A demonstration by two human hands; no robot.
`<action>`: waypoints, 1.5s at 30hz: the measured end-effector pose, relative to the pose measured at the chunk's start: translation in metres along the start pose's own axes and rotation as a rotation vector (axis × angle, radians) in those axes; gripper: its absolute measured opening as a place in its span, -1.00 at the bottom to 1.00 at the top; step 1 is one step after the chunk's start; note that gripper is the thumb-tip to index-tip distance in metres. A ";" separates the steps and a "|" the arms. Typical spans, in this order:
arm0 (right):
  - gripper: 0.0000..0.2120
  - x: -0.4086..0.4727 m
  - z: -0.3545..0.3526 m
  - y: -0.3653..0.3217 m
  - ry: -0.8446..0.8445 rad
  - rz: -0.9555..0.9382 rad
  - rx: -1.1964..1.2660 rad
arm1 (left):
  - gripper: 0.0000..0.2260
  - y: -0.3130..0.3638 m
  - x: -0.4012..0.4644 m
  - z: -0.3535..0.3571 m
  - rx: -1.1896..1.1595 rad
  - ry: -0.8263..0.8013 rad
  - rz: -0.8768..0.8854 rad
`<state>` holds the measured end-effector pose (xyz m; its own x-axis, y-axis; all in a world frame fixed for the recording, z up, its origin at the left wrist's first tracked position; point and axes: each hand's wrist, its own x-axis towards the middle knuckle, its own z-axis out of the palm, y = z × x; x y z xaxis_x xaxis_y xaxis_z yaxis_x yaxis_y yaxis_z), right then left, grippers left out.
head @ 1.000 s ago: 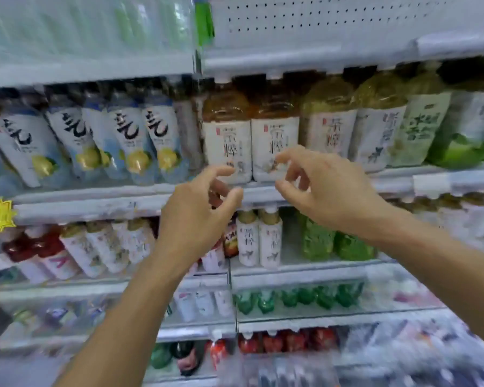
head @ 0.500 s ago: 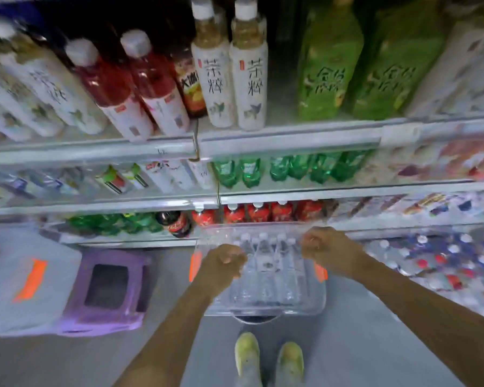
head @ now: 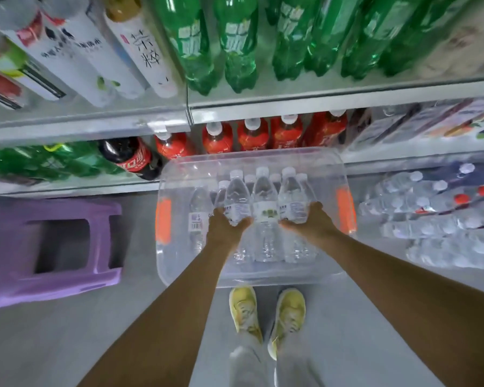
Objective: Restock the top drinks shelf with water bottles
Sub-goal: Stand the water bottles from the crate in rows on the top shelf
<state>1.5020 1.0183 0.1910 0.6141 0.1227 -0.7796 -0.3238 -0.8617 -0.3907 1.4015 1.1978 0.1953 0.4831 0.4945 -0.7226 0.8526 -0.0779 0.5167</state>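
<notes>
Water bottles (head: 264, 199): three are standing upright side by side, pressed together between the two hands, above the clear bin (head: 252, 160) near its middle.
Left hand (head: 225, 224): fingers are curling round the leftmost bottle's lower body, gripping it from the left side.
Right hand (head: 309, 222): fingers are wrapping the rightmost bottle from the right, squeezing the row inward.
Clear bin: sitting on the floor against the shelf's (head: 291, 100) bottom edge, holding more bottles toward its far edge.
Purple stool (head: 51, 247): standing left of the bin, apart from it.
Yellow shoes (head: 266, 314): planted just beside the bin's near edge.
</notes>
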 end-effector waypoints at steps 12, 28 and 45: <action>-0.62 -0.029 -0.022 0.000 -0.261 0.061 0.546 | -0.28 0.003 -0.010 -0.026 -0.220 -0.108 -0.129; -0.09 -0.251 -0.150 -0.137 -0.413 -0.418 0.648 | -0.18 0.147 -0.234 -0.147 -0.666 -0.210 0.234; -0.76 -0.463 -0.293 -0.286 -0.072 -1.164 0.339 | -0.44 0.300 -0.417 -0.298 -0.614 0.092 0.921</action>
<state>1.5209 1.0638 0.8064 0.6252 0.7738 0.1017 0.2163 -0.0466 -0.9752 1.3962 1.2264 0.7887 0.8426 0.5328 0.0783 -0.0804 -0.0193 0.9966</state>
